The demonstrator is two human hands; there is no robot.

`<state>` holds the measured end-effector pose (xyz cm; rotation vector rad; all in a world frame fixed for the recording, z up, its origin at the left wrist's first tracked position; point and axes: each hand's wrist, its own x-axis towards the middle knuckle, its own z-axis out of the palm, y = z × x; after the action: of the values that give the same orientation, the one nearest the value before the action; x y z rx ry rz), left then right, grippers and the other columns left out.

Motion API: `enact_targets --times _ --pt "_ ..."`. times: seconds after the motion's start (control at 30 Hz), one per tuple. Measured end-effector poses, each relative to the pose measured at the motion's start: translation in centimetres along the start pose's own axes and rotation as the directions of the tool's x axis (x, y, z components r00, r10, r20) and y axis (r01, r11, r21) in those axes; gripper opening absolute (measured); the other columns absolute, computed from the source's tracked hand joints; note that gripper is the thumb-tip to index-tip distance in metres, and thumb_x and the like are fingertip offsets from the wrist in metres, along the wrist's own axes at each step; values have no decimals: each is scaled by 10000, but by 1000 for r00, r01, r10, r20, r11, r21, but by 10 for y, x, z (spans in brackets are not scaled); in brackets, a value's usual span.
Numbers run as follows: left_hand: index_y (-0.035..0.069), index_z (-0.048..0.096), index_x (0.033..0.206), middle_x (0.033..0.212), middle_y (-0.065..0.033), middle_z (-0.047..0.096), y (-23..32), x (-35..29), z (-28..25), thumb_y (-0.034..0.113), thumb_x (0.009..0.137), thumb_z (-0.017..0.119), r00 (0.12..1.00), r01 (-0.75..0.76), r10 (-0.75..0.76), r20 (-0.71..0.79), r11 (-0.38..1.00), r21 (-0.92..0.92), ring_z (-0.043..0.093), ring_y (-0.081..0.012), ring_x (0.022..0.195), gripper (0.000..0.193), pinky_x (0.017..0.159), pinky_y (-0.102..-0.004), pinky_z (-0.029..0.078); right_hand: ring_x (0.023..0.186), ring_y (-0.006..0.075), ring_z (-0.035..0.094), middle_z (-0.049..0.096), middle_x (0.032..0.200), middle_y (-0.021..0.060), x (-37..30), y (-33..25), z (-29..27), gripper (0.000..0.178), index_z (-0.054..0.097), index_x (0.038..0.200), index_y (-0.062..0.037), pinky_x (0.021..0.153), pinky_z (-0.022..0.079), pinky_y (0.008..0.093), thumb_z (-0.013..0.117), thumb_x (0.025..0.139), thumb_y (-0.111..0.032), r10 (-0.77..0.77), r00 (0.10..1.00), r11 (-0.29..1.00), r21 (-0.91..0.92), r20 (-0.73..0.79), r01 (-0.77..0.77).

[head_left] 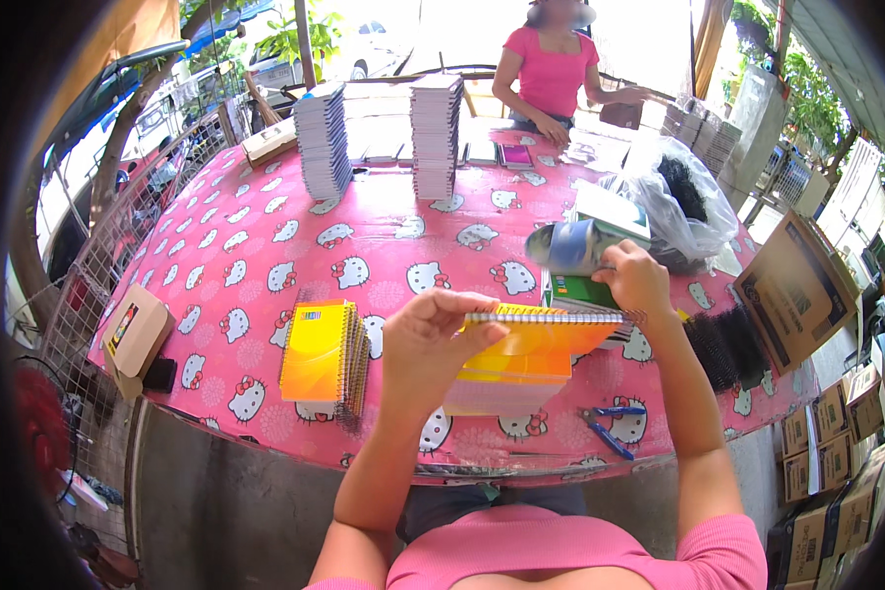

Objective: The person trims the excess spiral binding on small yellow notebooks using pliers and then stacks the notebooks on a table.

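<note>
My left hand (428, 339) grips a yellow-orange spiral notebook (546, 339) by its left end, with its coil (560, 318) running along the upper edge. Below it stands a thick white-edged stack of pages (506, 398). The fingers of my right hand (634, 280) are closed at the edge of a curved blue-grey printed sheet (568, 246), which is blurred. Under that sheet lies a green-covered pile (578, 291). Blue-handled pliers (612, 431) rest open near the table's front edge. Left of my left hand sits a stack of yellow spiral notebooks (320, 349).
Two tall notebook stacks, one left (323, 143) and one right (435, 138), rise at the back. Black coils (723, 349) lie beside a cardboard box (796, 290). A plastic bag (693, 197) is at right, a small carton (140, 334) at left. Another person (551, 74) stands across the table.
</note>
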<state>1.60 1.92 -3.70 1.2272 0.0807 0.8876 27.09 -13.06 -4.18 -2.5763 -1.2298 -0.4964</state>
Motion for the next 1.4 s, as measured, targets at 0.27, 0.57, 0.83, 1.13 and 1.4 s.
enact_targets --times 0.27,0.57,0.83,1.13,1.4 --pt "0 661 858 863 -134 703 13 -28 16 -57 725 759 730 -671 588 348 521 527 674 -224 793 175 697 -319 547 1111 404 541 579 1199 210 -98 14 -6 557 579 1180 11 937 435 470 676 828 -410 -169 966 972 127 -196 196" --pt "-1 660 864 913 -134 696 -22 -47 23 -49 682 801 882 -462 412 228 669 581 671 -236 784 236 672 -307 538 947 368 604 607 1073 200 -210 15 32 477 533 1228 9 806 479 453 678 849 -243 189 966 862 442 179 -250" --pt "-15 661 836 906 -146 698 -16 -48 29 -84 692 763 853 -515 446 272 627 584 672 -247 786 190 675 -306 532 990 347 571 590 1076 162 -141 -80 -76 497 533 1207 11 862 465 463 741 806 -194 -350 914 767 499 -204 405" --pt "-16 650 874 919 -147 694 -21 -53 20 -110 706 721 769 -633 540 343 567 528 679 -275 816 205 753 -372 554 806 246 655 662 943 146 -131 -71 -75 356 607 1139 38 689 537 351 687 880 -192 -313 861 376 885 400 -274" --pt "0 619 847 971 -164 688 -20 -55 15 -103 731 732 796 -587 536 281 570 575 681 -294 903 192 812 -393 561 933 283 605 588 1074 161 -141 -94 -70 473 591 1188 -4 755 508 366 771 798 -200 -311 935 697 629 -169 345"
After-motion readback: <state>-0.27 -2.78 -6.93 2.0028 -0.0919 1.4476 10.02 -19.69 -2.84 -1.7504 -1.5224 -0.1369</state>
